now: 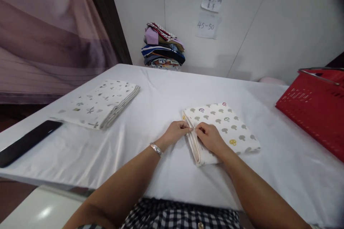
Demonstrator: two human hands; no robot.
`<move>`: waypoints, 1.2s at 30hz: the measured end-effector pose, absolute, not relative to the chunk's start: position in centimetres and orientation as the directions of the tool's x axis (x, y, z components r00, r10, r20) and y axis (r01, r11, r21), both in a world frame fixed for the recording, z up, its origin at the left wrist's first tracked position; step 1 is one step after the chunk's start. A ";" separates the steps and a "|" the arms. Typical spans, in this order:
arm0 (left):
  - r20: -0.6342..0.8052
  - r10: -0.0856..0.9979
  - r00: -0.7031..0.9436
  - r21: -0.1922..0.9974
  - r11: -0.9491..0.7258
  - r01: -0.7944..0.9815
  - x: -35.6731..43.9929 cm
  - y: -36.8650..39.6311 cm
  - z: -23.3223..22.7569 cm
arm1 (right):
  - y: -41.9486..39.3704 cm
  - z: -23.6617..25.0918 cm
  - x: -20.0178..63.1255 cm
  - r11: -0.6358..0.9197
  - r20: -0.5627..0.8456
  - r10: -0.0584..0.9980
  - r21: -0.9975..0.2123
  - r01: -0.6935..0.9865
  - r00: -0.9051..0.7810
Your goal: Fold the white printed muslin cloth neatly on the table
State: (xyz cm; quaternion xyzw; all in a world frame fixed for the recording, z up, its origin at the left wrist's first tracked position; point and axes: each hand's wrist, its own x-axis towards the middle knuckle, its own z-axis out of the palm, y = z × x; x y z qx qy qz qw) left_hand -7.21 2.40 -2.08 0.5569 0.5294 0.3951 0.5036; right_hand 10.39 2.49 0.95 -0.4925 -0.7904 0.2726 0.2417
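Observation:
A folded white cloth [225, 120] printed with grey, yellow and pink mushrooms lies on the table in front of me. My left hand [177, 130], with a silver bracelet on its wrist, pinches the layered left edge of this cloth. Close beside it, my right hand [208, 134] grips the same edge with thumb and bent fingers, its wrist resting over the cloth's top. Several layers show along that left side. Further left lies a second folded cloth [99, 103], white with a grey leaf print, out of reach of both hands.
White fabric covers the table [150, 114]. A dark flat slab [29, 141] lies at its left edge. At the right stands a red plastic basket [314, 103] with a metal handle. Behind the far edge rises a stack of folded textiles [163, 48] against the wall.

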 end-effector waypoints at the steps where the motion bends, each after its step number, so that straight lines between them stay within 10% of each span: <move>1: -0.105 0.987 0.119 0.979 0.082 0.187 -7.2 2.4 -2.0 | 2.4 1.0 10.3 0.371 0.118 0.909 -0.665 0.648 -0.400; 15: -0.093 0.986 0.139 0.993 0.082 0.081 -6.7 1.9 -1.5 | 1.6 1.6 9.5 0.338 0.046 0.928 -0.515 0.788 -0.369; 23: -0.114 0.990 0.084 0.982 0.099 0.163 -7.1 2.0 -1.2 | 2.8 0.0 10.7 0.178 -0.005 0.945 -0.832 0.525 -0.328; 36: -0.168 0.984 0.055 0.969 0.154 0.195 -6.3 1.3 -1.7 | 2.8 -0.5 10.7 0.146 0.006 0.952 -0.887 0.438 -0.305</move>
